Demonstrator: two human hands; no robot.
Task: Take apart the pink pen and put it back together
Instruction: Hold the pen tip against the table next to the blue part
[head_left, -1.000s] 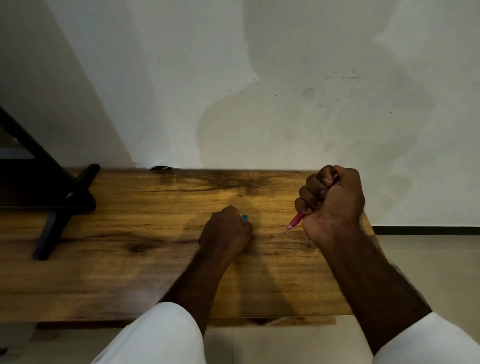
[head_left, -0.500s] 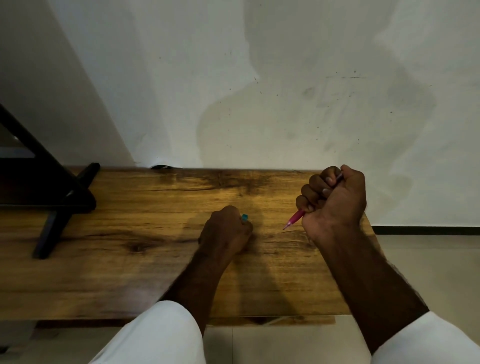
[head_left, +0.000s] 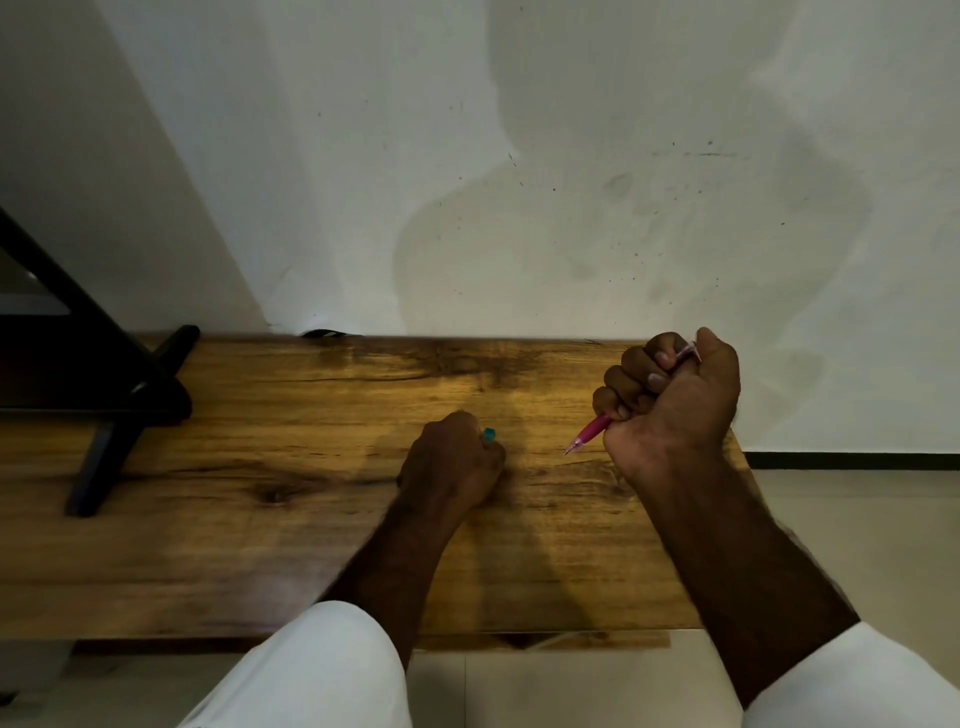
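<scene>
Slanting through right hand (head_left: 675, 410), pink pen (head_left: 592, 432) tip down-left

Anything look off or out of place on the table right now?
Nothing is spilled or broken. One oddity: the left hand, fisted on the table, hides a teal item, not pink. The right hand grips the pink pen whole, tip pointing down-left.

Bare bench (head_left: 270, 545) lies open at lower left and centre; a black stand (head_left: 104, 395) blocks the far left.
</scene>
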